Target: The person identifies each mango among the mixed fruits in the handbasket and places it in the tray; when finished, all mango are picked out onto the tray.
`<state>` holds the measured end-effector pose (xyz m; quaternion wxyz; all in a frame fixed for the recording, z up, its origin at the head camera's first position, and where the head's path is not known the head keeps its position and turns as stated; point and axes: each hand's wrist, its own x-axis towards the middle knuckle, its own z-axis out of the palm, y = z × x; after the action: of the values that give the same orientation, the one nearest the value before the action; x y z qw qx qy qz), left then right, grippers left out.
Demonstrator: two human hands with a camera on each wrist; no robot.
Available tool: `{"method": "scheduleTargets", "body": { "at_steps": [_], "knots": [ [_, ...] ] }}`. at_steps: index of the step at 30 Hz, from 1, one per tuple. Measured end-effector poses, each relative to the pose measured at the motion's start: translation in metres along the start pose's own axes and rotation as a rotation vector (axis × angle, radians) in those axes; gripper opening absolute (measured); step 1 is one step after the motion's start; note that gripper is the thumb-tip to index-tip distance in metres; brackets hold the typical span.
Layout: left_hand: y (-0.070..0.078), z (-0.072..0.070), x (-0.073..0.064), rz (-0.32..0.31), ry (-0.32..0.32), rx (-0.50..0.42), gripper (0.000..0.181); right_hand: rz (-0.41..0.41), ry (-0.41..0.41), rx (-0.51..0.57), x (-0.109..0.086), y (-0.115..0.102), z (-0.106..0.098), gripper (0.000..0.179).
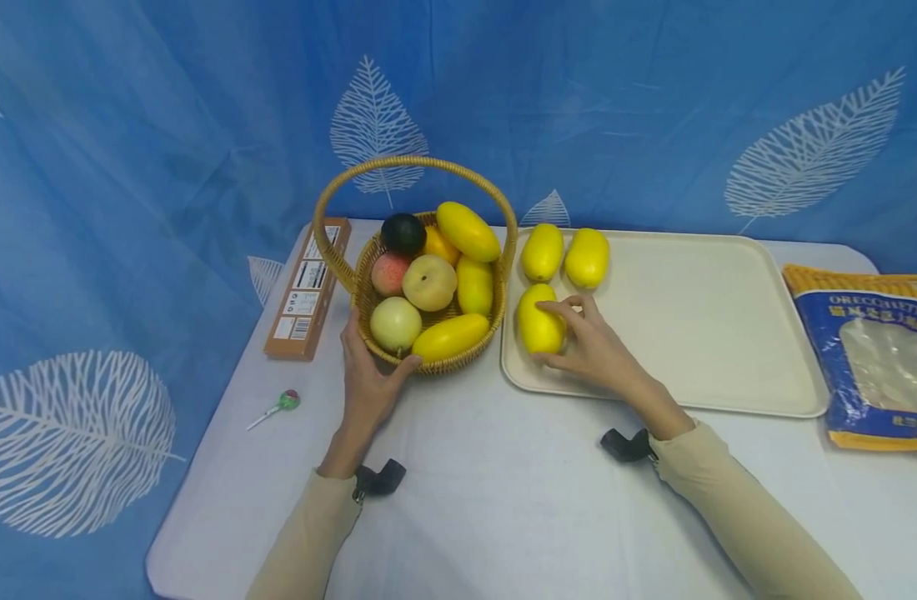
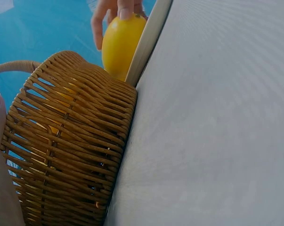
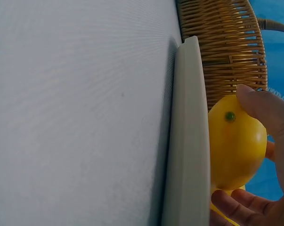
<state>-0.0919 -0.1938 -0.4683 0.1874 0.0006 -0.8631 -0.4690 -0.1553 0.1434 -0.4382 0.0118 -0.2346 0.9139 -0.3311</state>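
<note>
A wicker basket point(image 1: 458, 364) with a tall arched handle stands at the table's back left, filled with several fruits. My left hand point(image 1: 370, 379) holds its near left side, thumb at the front rim and fingers along the outer wall. On the left end of a cream tray point(image 1: 699, 325) lies a yellow oval fruit point(image 1: 539, 321). My right hand point(image 1: 597, 350) holds this fruit from the right, between thumb and fingers; the right wrist view shows a green stem spot on its end. Two similar yellow fruits point(image 1: 543, 252) lie behind it on the tray.
In the basket are a dark green fruit point(image 1: 403, 233), a peach point(image 1: 390, 274) and several pale or yellow fruits. Left of it lies a brown box point(image 1: 307, 290), with a lollipop point(image 1: 287, 401) nearer. A blue and yellow pasta bag point(image 1: 871, 358) lies right of the tray.
</note>
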Motion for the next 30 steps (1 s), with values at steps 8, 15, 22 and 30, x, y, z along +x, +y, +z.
{"method": "scheduleTargets", "body": {
  "at_steps": [8,15,22,30],
  "knots": [
    [0.001,0.000,0.001,0.024,0.010,0.001,0.118,-0.094,0.072,-0.062,-0.003,-0.009,-0.014,0.081],
    [-0.001,-0.002,0.001,0.014,0.007,-0.008,0.116,-0.208,0.035,0.012,0.007,-0.040,-0.025,0.079],
    [-0.002,-0.002,0.000,0.006,0.007,-0.008,0.116,-0.273,-0.068,0.077,0.024,-0.063,-0.017,0.075],
    [-0.001,0.000,0.001,0.011,0.001,0.004,0.117,-0.372,-0.120,0.087,0.043,-0.073,-0.002,0.072]
  ]
}}
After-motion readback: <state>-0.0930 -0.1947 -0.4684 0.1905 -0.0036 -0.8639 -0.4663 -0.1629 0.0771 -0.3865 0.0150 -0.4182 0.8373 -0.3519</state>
